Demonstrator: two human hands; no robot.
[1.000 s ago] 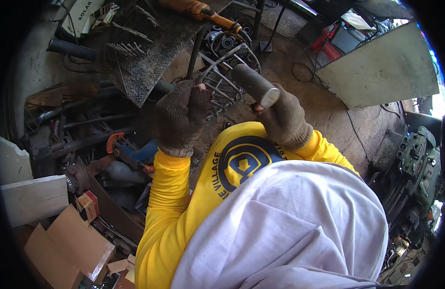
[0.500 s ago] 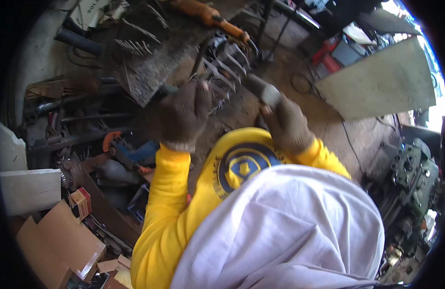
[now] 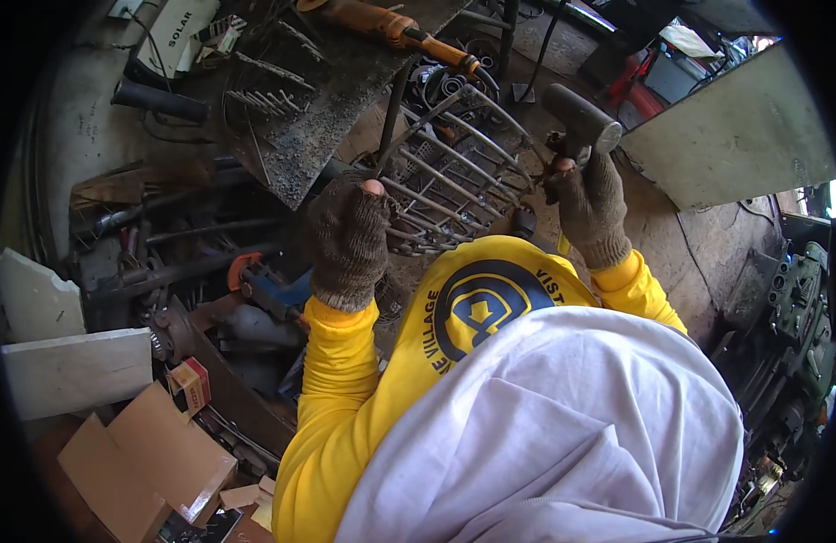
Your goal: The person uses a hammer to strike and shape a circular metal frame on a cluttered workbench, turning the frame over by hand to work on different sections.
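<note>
My left hand (image 3: 350,237), in a brown knitted glove with bare fingertips, is closed on the near left edge of a metal grate (image 3: 460,156). This grate has a frame and several curved bars, and it is tilted in front of my body. My right hand (image 3: 594,210), gloved the same way, is wrapped round the handle of a hammer (image 3: 581,118) with a thick, blunt steel head, held upright beside the grate's right side. Whether the right fingers also touch the grate's frame I cannot tell. The hammer's handle is mostly hidden by the glove.
A dusty metal workbench (image 3: 296,149) at the upper left bears an orange power tool (image 3: 395,34) and metal rods. A pale board (image 3: 735,136) leans at the right, near green machinery (image 3: 802,317). Cardboard boxes (image 3: 151,452) and a blue tool (image 3: 286,288) lie at the left.
My right hand has moved right and a little, with the hammer now upright at the grate's right side. The grate shows more fully between my hands, and the view has shifted slightly.
</note>
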